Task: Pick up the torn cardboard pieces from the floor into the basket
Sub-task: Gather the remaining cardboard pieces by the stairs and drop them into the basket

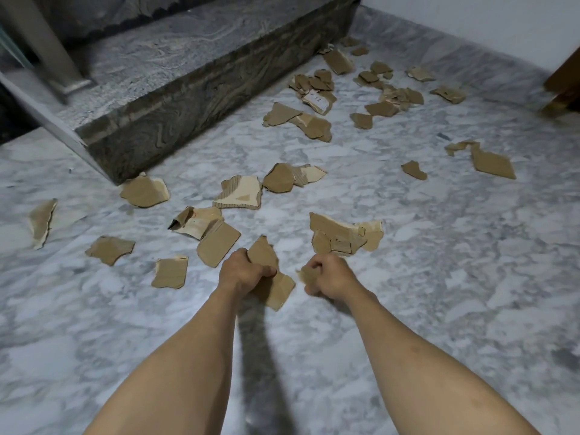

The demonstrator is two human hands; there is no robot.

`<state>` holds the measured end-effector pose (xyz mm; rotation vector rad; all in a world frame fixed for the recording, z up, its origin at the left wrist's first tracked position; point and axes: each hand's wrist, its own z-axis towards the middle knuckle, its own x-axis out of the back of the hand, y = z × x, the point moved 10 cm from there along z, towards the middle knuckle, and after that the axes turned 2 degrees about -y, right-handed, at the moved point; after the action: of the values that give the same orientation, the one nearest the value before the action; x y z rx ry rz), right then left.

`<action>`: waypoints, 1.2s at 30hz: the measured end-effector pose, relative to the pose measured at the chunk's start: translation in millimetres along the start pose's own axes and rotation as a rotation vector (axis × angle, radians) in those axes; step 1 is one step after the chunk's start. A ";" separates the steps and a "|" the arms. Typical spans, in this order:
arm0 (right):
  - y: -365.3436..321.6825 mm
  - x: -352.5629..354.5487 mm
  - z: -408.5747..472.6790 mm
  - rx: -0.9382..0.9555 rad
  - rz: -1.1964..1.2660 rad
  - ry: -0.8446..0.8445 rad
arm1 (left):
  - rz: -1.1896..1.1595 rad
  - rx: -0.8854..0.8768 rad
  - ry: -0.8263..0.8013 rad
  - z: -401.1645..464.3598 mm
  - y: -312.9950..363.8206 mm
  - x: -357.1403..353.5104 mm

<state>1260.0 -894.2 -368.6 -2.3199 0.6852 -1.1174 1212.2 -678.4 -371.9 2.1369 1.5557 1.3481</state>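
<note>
Both forearms reach in from the bottom of the frame toward the centre, over a pale grey marble floor (439, 277).

Left hand (241, 273): fingers curled round a large torn cardboard piece (266, 274), which sticks out above the knuckles and below the hand to the lower right. The piece looks lifted or tilted off the floor; I cannot tell whether its lower edge touches.

Right hand (329, 277): curled tight on a small cardboard scrap (307, 274), pinched at the hand's left side, just beside the larger piece but apart from it.

Loose torn cardboard pieces lie scattered across the floor:
- a cluster just above the right hand (342, 235), several overlapping;
- a rectangular piece (218, 243) and a squarish one (170, 272) left of the left hand;
- a folded pale piece (196, 221) above those;
- a thin strip (42, 222) at far left;
- a dense heap (317, 89) in the upper middle, one piece carrying a white label;
- two more at right (492, 161).

A dark veined stone step (194, 76) runs diagonally through the upper left, with a metal post (47, 42) standing on it. White wall at upper right; a brown wooden edge (565, 76) at far right.

No basket shows in this view.
</note>
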 end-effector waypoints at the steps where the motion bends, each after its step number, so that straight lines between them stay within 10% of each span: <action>1: -4.6 11.9 4.3 -0.009 0.129 0.029 | -0.056 0.002 0.021 1.4 0.2 5.4; 17: -34.2 77.2 46.2 -0.142 -0.692 0.135 | 0.119 0.259 0.359 27.3 -14.2 68.9; 25: -32.4 108.1 62.9 -0.007 -0.221 0.085 | 0.314 0.172 0.351 26.7 8.3 73.5; 36: 40.4 130.2 51.9 -0.180 -0.495 0.104 | 0.381 0.051 0.222 42.2 6.0 70.6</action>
<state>1363.3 -994.9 -347.5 -2.6867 0.2522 -1.4460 1250.6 -607.9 -353.1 2.4808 1.3040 1.7310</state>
